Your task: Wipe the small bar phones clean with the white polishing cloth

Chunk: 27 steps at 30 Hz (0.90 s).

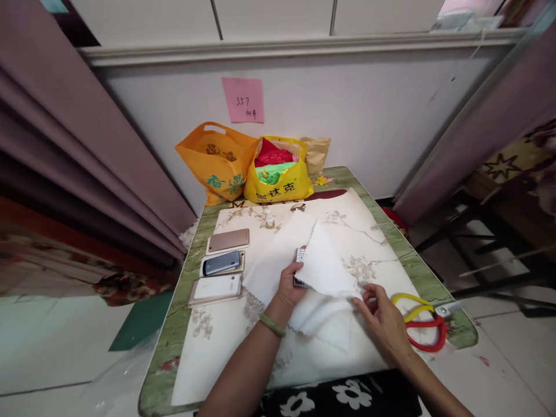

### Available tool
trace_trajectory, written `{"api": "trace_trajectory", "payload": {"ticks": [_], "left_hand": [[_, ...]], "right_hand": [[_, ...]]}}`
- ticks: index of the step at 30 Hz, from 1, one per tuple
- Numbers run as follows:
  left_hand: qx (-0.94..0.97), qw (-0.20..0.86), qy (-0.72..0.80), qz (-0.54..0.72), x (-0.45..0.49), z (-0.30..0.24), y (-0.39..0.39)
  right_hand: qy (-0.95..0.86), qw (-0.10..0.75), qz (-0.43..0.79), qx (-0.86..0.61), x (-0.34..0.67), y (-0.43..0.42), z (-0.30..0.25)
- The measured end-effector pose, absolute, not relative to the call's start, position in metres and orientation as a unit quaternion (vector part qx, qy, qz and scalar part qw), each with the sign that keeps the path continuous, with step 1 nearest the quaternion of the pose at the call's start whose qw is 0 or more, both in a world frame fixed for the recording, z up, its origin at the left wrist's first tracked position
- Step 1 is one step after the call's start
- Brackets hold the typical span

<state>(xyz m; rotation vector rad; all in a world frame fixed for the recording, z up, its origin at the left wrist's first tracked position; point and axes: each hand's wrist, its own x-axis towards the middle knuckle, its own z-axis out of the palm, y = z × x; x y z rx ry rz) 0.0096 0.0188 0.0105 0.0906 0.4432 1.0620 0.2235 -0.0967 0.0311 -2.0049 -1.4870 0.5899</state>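
My left hand (pixel 291 285), with a green bangle on its wrist, is closed around a small keypad phone (pixel 299 255). A white cloth (pixel 328 263) with zigzag-cut edges covers part of this phone and spreads beneath it. At the cloth's right corner, my right hand (pixel 382 318) pinches the edge between thumb and fingers. Scissors (pixel 428 327) with one yellow and one red handle lie just right of that hand. Left of the cloth, several phones form a column: a rose-gold phone (pixel 228 240), a blue-grey phone (pixel 221 263) on another, and a white phone (pixel 219 286) on another.
A floral sheet (pixel 204 359) covers much of the green table (pixel 158 370). An orange bag (pixel 217 165) and a stuffed yellow bag (pixel 280 188) stand at the back, beside a brown pouch (pixel 317 153). A tiny bottle (pixel 270 220) stands near the cloth. A pink note (pixel 243 100) hangs on the wall.
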Motion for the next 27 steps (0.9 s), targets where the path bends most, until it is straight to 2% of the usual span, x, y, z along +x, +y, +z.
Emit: {"api": "trace_trajectory", "payload": {"ticks": [6, 8, 12, 15, 20, 23, 27], "left_hand": [[0.022, 0.833, 0.231, 0.502, 0.010, 0.008, 0.021], [0.020, 0.827, 0.244, 0.505, 0.011, 0.009, 0.020], [0.018, 0.824, 0.247, 0.510, 0.013, 0.010, 0.020], [0.018, 0.828, 0.235, 0.509, 0.012, 0.010, 0.020], [0.022, 0.827, 0.251, 0.503, 0.010, 0.008, 0.020], [0.028, 0.823, 0.254, 0.507, 0.009, 0.007, 0.020], [0.026, 0.824, 0.242, 0.512, 0.009, 0.004, 0.020]], "right_hand": [[-0.571, 0.178, 0.232, -0.767, 0.218, -0.090, 0.040], [-0.578, 0.212, 0.270, -0.740, 0.215, -0.088, 0.042], [-0.574, 0.345, 0.410, -0.619, 0.210, -0.090, 0.046], [-0.520, 0.354, 0.502, -0.594, 0.210, -0.097, 0.049], [-0.421, 0.355, 0.549, -0.629, 0.223, -0.119, 0.044], [-0.439, 0.324, 0.529, -0.649, 0.240, -0.129, 0.040], [-0.562, 0.271, 0.319, -0.714, 0.252, -0.121, 0.053]]}}
